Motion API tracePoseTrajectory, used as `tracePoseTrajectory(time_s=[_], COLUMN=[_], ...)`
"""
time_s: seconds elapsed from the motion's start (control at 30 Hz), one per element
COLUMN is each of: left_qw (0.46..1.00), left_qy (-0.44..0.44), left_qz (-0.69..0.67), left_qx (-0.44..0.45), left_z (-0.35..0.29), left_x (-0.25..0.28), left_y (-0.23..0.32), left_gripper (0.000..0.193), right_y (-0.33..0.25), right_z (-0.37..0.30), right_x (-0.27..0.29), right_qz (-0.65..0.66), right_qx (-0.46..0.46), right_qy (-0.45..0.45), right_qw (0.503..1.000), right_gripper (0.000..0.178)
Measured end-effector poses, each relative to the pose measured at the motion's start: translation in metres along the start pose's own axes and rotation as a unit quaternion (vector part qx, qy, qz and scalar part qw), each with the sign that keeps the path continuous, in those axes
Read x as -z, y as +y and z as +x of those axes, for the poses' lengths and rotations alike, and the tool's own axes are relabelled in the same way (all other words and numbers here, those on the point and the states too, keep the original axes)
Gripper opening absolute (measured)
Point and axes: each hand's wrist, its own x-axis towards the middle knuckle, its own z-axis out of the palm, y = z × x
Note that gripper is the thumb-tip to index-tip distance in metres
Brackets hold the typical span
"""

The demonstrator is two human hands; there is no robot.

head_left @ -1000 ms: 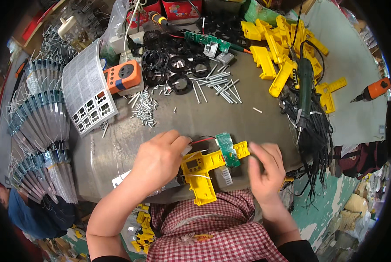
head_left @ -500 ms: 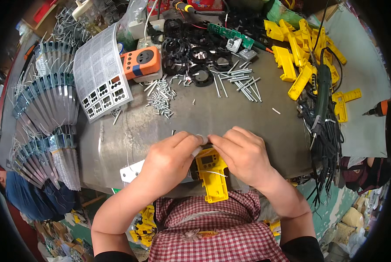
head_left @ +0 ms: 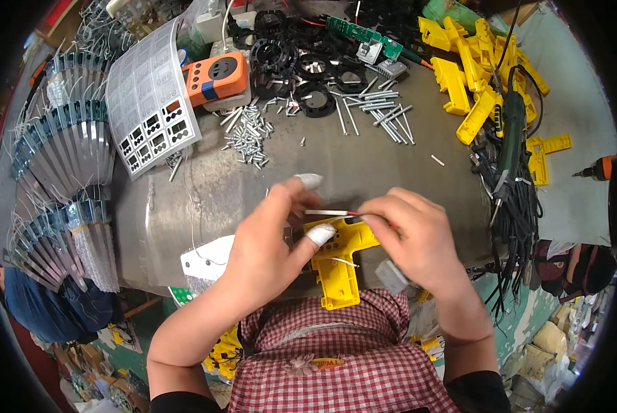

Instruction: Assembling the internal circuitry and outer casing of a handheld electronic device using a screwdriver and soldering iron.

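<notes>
A yellow plastic housing (head_left: pixel 339 286) lies at the table's front edge, below my hands, with a short white wire (head_left: pixel 339 261) across it. My right hand (head_left: pixel 415 237) is closed in a pinch on a thin wire (head_left: pixel 352 213), red near the fingertips, with a white sleeve-like length reaching left. My left hand (head_left: pixel 270 241), white covers on thumb and index finger, has those two spread apart around the housing's upper left. Its other fingers are partly hidden, near the white length's left end. A small grey block (head_left: pixel 391 277) shows beside my right wrist.
Loose screws (head_left: pixel 250 134) and long metal pins (head_left: pixel 391 113) lie farther back. An orange device (head_left: pixel 215 77) stands by a printed sheet (head_left: pixel 153 103). Yellow housings (head_left: pixel 460 82), a soldering iron (head_left: pixel 511 138) and black cables (head_left: pixel 511 220) are at right; thin metal strips (head_left: pixel 64 151) at left.
My hands were close together at the housing's top; now they are apart. The left thumb and index finger have spread, and the red and white wire shows between the hands.
</notes>
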Motion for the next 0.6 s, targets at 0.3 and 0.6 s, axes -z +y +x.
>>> tracePoseTrajectory(time_s=[0.3, 0.6], left_qw=[0.892, 0.956], left_qy=[-0.038, -0.031], left_qz=[0.340, 0.188], left_qx=[-0.296, -0.221], left_z=[-0.036, -0.057], left_x=[0.001, 0.014], left_y=[-0.015, -0.028], left_gripper=[0.031, 0.028], right_y=[-0.002, -0.003], right_z=[-0.008, 0.007], right_x=[0.011, -0.011], right_qz=[-0.054, -0.117], right_qx=[0.008, 0.104], right_qy=[-0.105, -0.167], right_qw=[0.993, 0.973], right_gripper=[0.009, 0.008])
